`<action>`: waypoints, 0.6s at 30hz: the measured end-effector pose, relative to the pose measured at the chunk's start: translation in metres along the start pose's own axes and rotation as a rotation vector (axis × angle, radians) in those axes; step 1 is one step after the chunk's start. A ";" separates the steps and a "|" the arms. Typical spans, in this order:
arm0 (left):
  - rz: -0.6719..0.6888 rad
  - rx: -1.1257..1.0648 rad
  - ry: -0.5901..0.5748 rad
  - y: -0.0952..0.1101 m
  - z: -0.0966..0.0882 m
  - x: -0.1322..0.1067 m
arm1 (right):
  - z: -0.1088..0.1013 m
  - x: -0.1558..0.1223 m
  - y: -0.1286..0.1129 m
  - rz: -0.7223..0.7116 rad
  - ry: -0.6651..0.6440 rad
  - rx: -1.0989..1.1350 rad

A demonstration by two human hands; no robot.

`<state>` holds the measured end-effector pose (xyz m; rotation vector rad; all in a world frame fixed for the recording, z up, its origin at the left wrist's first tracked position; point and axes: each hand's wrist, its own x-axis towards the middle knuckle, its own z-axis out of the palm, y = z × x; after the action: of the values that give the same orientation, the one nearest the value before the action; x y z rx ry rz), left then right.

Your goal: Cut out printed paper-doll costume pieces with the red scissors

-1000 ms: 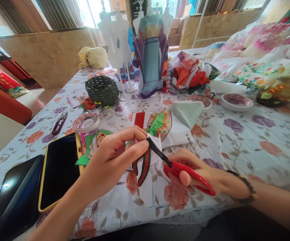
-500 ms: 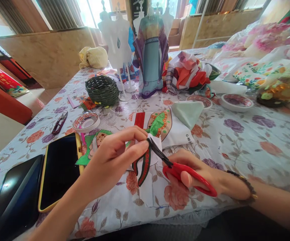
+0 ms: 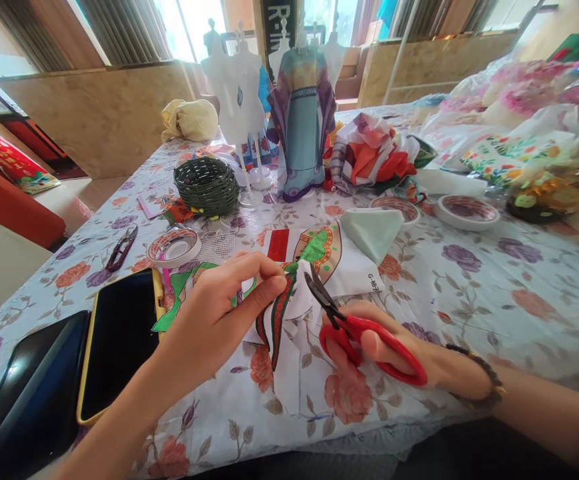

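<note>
My left hand (image 3: 239,293) pinches a piece of printed fabric (image 3: 280,313) with dark green and red curved bands and a white margin. In my right hand (image 3: 384,340) are red-handled scissors (image 3: 337,317), thumb and fingers through the loops. Their dark blades are parted, with the tips close to the white margin; whether they touch it I cannot tell. Under and behind the hands lies a larger white printed sheet (image 3: 359,277) with a red block and a green and tan pattern. A green printed cutout (image 3: 174,303) is partly hidden by my left hand.
Two phones (image 3: 119,347) lie at left, near thread snips (image 3: 122,248) and a tape roll (image 3: 174,247). Farther back stand a dark woven basket (image 3: 206,185), white mannequins (image 3: 239,93) and a dressed one (image 3: 303,127). More tape rolls (image 3: 467,212) and bundled fabric (image 3: 372,153) are at right.
The scissors have opened and drawn slightly back from the fabric. My left hand has shifted a little left, turning the banded piece so more of it shows.
</note>
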<state>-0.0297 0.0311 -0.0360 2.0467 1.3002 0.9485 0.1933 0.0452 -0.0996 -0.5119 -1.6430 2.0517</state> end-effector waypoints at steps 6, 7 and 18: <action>-0.060 0.095 0.014 -0.001 0.002 0.001 | 0.000 0.001 -0.007 0.016 -0.106 -0.020; -0.062 0.113 0.007 -0.001 0.001 0.001 | -0.001 0.003 -0.007 0.011 -0.125 -0.004; 0.011 0.408 -0.161 -0.042 0.026 0.004 | -0.051 -0.010 -0.060 0.280 -0.310 -0.194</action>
<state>-0.0306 0.0497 -0.0817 2.3771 1.4876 0.5378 0.2365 0.0913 -0.0524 -0.5359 -2.0673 2.2749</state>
